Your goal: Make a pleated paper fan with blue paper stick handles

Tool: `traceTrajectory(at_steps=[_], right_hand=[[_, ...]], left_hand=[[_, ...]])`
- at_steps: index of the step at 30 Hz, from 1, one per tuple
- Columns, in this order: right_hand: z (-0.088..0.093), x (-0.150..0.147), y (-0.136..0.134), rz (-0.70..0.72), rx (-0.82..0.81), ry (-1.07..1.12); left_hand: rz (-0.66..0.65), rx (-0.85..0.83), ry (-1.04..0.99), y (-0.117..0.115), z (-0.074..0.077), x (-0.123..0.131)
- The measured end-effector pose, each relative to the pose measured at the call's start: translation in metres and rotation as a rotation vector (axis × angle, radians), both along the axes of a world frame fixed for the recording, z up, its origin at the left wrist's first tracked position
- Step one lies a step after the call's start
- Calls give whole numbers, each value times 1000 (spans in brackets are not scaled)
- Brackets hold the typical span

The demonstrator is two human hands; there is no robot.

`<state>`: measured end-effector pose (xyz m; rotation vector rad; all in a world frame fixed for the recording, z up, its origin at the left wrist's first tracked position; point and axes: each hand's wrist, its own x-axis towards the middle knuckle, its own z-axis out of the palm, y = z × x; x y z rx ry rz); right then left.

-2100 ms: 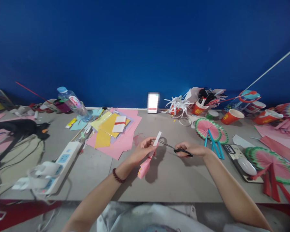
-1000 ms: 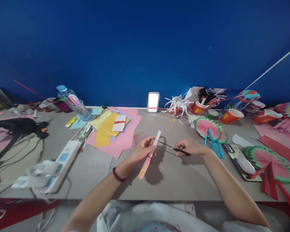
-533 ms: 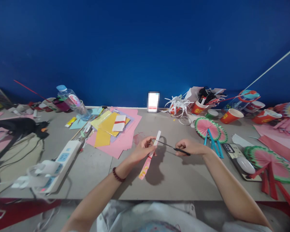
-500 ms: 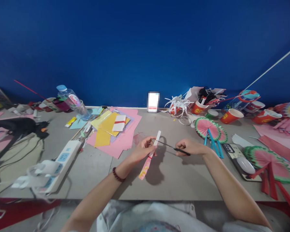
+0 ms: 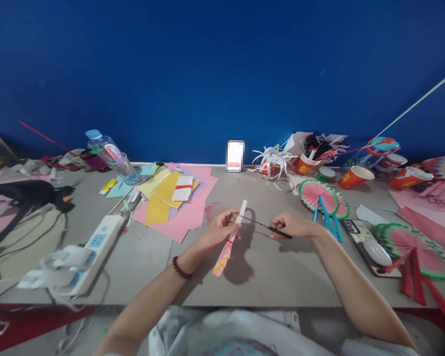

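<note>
My left hand (image 5: 224, 226) pinches a narrow folded paper strip (image 5: 222, 261) between thumb and fingers, above the middle of the table. The strip's lower end is pink with yellow patches, its upper end is white, and a thin red band crosses it. It leans up to the right. Closed around the black handle of a pair of scissors (image 5: 258, 223) is my right hand (image 5: 287, 226). The thin blades reach left to the white part, close by my left fingertips. Whether they are cutting into the paper, I cannot tell.
Pink and yellow paper sheets (image 5: 157, 211) lie left of my hands, near a white power strip (image 5: 102, 247) and a leaning plastic bottle (image 5: 113, 157). Pleated watermelon-coloured paper fans (image 5: 319, 196), a phone (image 5: 358, 240) with a white mouse (image 5: 377, 253), and red paper cups (image 5: 356, 178) stand right.
The scissors' handle looks slimmer, as if the handles have drawn together slightly. My left hand and the paper strip stay in the same place.
</note>
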<state>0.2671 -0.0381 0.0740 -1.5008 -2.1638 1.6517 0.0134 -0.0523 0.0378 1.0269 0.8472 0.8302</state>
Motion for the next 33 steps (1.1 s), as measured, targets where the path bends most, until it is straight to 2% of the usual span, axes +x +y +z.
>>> traceTrajectory(at_steps=[8,27,33], right_hand=[[-9,2,1,-2,-49,71],[-8,1,-1,6,-50,87],[-19,5,1,4,-122,171]], left_hand=[[-12,12,-9,1,-3,0],[-6,-12,-43,0,-1,1],[-41,2,-39,-2,5,0]])
